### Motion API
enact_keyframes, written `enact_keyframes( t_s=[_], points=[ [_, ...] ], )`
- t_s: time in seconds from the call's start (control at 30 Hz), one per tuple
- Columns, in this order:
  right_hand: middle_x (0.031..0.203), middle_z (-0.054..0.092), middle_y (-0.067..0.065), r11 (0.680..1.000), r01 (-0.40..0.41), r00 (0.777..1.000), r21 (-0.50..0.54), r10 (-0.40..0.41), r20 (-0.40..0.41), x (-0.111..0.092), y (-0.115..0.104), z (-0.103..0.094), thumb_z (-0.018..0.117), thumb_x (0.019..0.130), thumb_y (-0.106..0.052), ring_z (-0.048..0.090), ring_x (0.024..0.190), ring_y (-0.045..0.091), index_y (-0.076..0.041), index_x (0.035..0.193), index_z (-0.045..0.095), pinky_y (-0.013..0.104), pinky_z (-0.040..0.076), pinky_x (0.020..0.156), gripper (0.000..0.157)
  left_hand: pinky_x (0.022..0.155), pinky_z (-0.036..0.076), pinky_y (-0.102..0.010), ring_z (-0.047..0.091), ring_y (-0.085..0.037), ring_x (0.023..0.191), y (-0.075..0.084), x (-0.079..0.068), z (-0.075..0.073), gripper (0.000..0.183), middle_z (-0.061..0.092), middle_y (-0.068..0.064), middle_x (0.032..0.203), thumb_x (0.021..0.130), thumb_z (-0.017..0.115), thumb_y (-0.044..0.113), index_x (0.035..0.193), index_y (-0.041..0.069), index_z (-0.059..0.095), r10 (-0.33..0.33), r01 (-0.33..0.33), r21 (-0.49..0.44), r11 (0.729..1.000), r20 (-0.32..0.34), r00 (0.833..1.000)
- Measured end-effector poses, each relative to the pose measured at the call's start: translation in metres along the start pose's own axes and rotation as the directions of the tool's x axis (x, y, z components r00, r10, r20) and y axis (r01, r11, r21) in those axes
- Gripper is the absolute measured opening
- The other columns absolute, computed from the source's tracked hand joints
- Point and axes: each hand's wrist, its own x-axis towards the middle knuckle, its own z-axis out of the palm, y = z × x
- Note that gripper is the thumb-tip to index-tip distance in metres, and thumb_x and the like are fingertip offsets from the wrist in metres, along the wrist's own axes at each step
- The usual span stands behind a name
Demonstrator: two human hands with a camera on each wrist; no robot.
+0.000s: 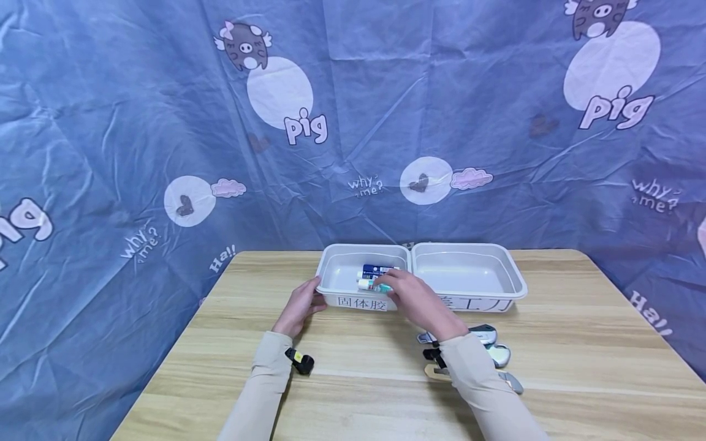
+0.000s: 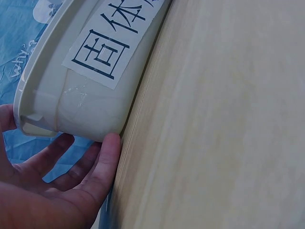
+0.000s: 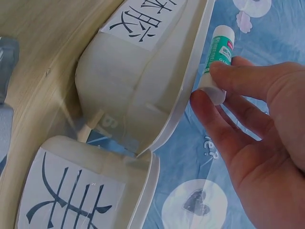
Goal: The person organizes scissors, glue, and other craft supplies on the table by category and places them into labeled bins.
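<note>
Between the thumb and fingers of my right hand (image 3: 259, 112) is a glue stick (image 3: 220, 52) with a green label and white ends. In the head view the right hand (image 1: 413, 300) holds it above the left white bin (image 1: 331, 288), which bears a paper label with Chinese characters. Inside that bin lie dark blue glue sticks (image 1: 375, 269), partly hidden by the held one. My left hand (image 1: 300, 308) grips the bin's left end; in the left wrist view its thumb is at the rim and its fingertips (image 2: 112, 143) touch the outer wall.
A second white labelled bin (image 1: 469, 300) adjoins the first on the right. Several utility knives (image 1: 485, 334) lie on the wooden table (image 1: 353, 392) near my right forearm, which partly covers them. Behind the table hangs a blue patterned cloth (image 1: 353, 122).
</note>
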Motion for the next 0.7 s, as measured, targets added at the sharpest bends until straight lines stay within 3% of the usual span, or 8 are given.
enact_keyframes(
  t_s=[0.7],
  points=[
    [0.121,0.071,0.007,0.999,-0.03,0.999,-0.011,0.03,0.021,-0.0004,0.0015,0.0007,0.075,0.087,0.006,0.067,0.114,0.027,-0.01,0.119,0.073,0.039,0.058,0.098,0.037,0.097,0.058,-0.044,0.066,-0.02,0.098,-0.0036,0.0025,-0.0008,0.056,0.064,-0.02,0.123,0.108,0.047,0.041,0.142,-0.004,0.054,0.005,-0.005,-0.002,1.0,0.01,1.0]
  ],
)
